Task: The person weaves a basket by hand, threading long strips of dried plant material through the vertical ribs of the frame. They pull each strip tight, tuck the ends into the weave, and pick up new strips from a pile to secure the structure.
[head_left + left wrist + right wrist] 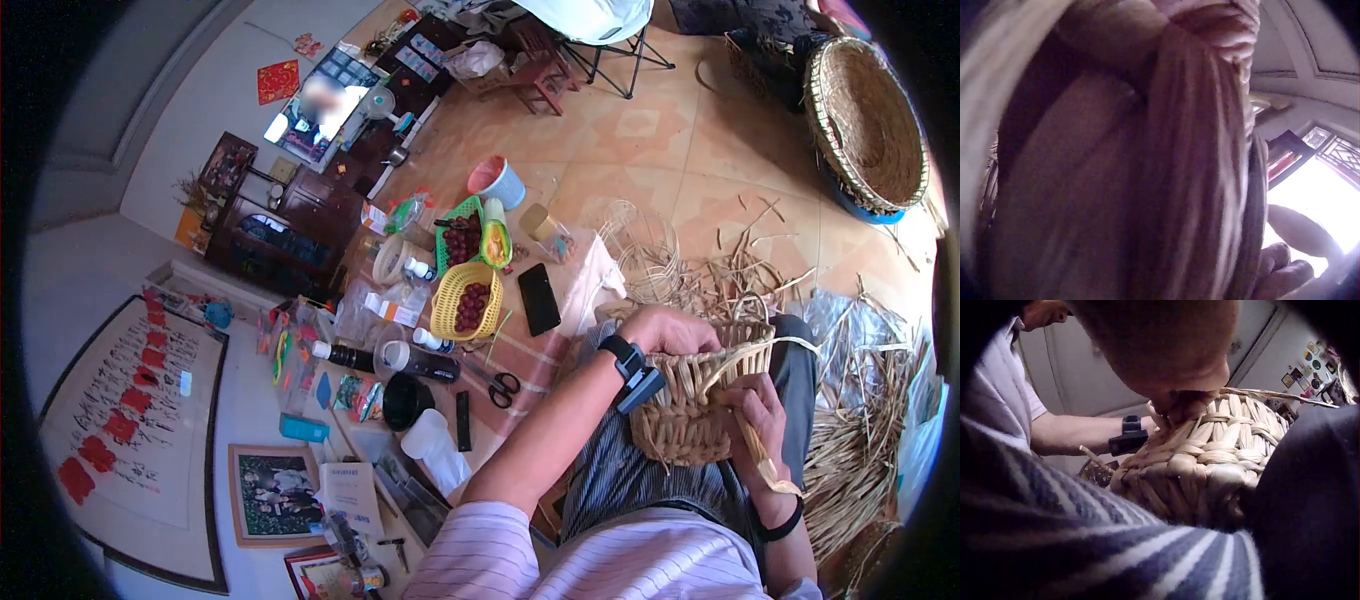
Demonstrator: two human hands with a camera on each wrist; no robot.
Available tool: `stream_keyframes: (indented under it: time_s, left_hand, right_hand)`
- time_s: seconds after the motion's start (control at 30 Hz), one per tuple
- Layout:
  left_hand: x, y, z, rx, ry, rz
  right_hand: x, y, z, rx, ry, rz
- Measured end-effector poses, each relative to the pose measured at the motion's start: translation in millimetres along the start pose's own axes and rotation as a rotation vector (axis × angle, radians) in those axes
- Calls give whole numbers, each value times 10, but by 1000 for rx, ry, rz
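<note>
A woven straw basket (685, 425) lies tilted on the person's lap, its rim and a loop handle toward the upper right. The left hand (685, 330) reaches over the rim into the basket, its fingers hidden inside. On the outer wall, the right hand (755, 405) pinches a flat straw strand (765, 455), whose loose end hangs past the wrist. Another pale strand (770, 347) sticks out across the rim. In the right wrist view, the right fingertips (1182, 409) press at the thick woven wall. The left wrist view shows blurred straw (1197, 156) very close up.
Loose dry straw (860, 450) lies heaped on the floor at right, with a coil of thin cane (640, 245) ahead. At left, the table holds scissors (500, 385), a phone (539, 300), a yellow basket of grapes (492, 325) and bottles. A large round basket (870, 130) stands far right.
</note>
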State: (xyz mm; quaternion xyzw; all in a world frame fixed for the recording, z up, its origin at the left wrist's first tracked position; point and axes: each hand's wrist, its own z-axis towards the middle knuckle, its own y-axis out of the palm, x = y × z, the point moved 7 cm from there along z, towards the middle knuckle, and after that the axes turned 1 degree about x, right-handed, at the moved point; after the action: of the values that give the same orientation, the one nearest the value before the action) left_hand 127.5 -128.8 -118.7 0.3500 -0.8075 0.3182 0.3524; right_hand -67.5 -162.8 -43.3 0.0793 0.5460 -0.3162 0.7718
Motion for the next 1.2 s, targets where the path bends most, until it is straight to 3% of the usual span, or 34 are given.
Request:
stream_keyframes:
  time_s: [0.1, 0.23, 0.33, 0.4, 0.47, 0.53, 0.6, 0.63, 0.67, 0.7, 0.8, 0.87, 1.0, 1.03, 1.13, 1.2]
  left_hand:
    - [80, -27, -69, 13, -79, 41]
    - [167, -61, -89, 46, -89, 219]
    - [166, -53, -126, 113, -273, 303]
    - [29, -31, -175, 305, -269, 272]
    - [-111, -13, -279, 464, -143, 86]
    - [-73, 54, -477, 513, 107, -245]
    - [-36, 87, -525, 438, 299, -528]
    - [-18, 62, -424, 267, 230, -540]
    - [181, 87, -336, 58, -96, -412]
    - [232, 70, -311, 31, -191, -261]
    - [296, -33, -308, 102, -162, -42]
    - [230, -24, -301, 117, -186, -137]
    - [452, -44, -295, 80, -178, -99]
    - [411, -22, -286, 83, -160, -131]
    - [146, -34, -259, 109, -314, 113]
    - [139, -102, -278, 215, -240, 316]
  right_hand:
    - [96, -5, -18, 28, 55, 47]
    - [69, 1, -80, 13, -69, 19]
    - [-160, -48, -126, -53, -181, -91]
    - [-329, -52, -141, -71, -289, -191]
    - [-310, -4, -134, -177, -290, -221]
    - [-167, 10, -166, -256, -283, -238]
    - [-260, -24, -117, -364, -340, -292]
    - [-282, -37, -128, -362, -370, -303]
    - [-308, -52, -156, -362, -408, -306]
    - [-321, -84, -200, -379, -404, -353]
    - [-395, -187, -266, -385, -458, -400]
    - [-426, -247, -371, -487, -439, -376]
    - [-559, -270, -480, -408, -469, -258]
    - [-608, -249, -503, -476, -462, -265]
    - [-842, -122, -478, -558, -556, -240]
    - [-978, -127, -389, -589, -646, -319]
